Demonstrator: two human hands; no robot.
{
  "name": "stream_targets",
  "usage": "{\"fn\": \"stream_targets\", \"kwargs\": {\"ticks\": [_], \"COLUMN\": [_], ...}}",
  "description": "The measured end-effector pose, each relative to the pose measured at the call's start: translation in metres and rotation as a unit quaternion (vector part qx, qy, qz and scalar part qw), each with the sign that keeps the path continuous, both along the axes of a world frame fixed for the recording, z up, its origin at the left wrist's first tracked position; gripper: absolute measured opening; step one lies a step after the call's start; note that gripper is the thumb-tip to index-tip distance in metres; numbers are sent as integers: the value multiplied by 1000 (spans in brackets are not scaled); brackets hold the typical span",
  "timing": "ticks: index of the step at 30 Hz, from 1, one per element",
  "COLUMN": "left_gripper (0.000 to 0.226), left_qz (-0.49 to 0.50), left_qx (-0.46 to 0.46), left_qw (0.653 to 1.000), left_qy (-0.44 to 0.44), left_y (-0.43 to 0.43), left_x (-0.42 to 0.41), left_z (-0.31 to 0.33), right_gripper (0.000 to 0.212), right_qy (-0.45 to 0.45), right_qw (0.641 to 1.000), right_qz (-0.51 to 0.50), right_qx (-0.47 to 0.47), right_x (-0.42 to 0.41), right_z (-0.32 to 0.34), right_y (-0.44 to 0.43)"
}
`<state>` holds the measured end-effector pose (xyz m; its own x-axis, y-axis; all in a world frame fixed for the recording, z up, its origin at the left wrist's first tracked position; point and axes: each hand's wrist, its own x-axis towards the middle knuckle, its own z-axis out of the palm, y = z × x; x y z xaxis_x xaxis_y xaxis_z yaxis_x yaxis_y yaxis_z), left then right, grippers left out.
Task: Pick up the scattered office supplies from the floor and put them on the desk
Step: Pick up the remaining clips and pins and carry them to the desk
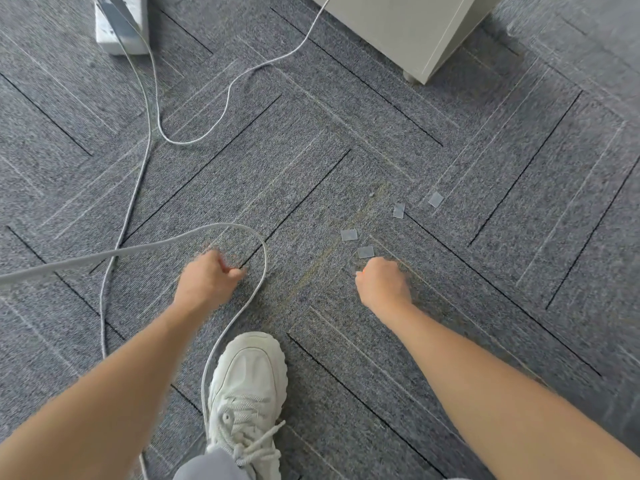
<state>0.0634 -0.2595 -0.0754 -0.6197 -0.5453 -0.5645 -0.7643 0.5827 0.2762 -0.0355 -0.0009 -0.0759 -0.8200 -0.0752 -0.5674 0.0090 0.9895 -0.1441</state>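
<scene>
Both bare forearms stretch forward and down, side by side, well apart. Left hand [207, 280] is knuckles-up, fingers curled under, thumb poking out to the right. Right hand [382, 284] is balled too, back upward. Whether either grips anything is hidden.

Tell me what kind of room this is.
Probably an office: grey carpet tiles with dark stripes, loose grey cables trailing across them, and the corner of a pale grey cabinet.
</scene>
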Motion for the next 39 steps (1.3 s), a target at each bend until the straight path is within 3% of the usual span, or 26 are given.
{"fn": "stream_targets", "kwargs": {"ticks": [9,14,16,19,22,24,29,33,39], "left_gripper": [28,36,36,31,26,25,15,11,27], "left_qz": [-6,6,6,30,66,53,8,-13,-45], "left_qx": [24,39,47,174,400,473,450,414,387], "left_qw": [1000,998,995,978,911,878,890,903,913], "left_qy": [5,55,88,108,78,56,75,113,121], "left_y": [3,3,5,13,39,62,95,103,108], "left_x": [24,29,31,30,26,18,-9,-22,-29], "left_z": [-8,-3,-1,10,25,27,27,29,25], "right_gripper": [20,29,26,13,10,11,14,19,13], "right_qy": [-20,-52,-87,-178,-279,-312,-348,-361,-359], "right_qw": [999,982,941,779,625,573,527,529,518], "right_qz": [17,-105,-233,-455,-525,-526,-520,-531,-533], "right_qx": [-23,-146,-229,-392,-507,-544,-575,-556,-565], "right_x": [-1,-7,-7,-8,-8,-7,-3,-1,4], "right_z": [-2,-8,-9,-2,7,10,16,20,19], "right_y": [10,32,38,43,50,51,43,42,48]}}
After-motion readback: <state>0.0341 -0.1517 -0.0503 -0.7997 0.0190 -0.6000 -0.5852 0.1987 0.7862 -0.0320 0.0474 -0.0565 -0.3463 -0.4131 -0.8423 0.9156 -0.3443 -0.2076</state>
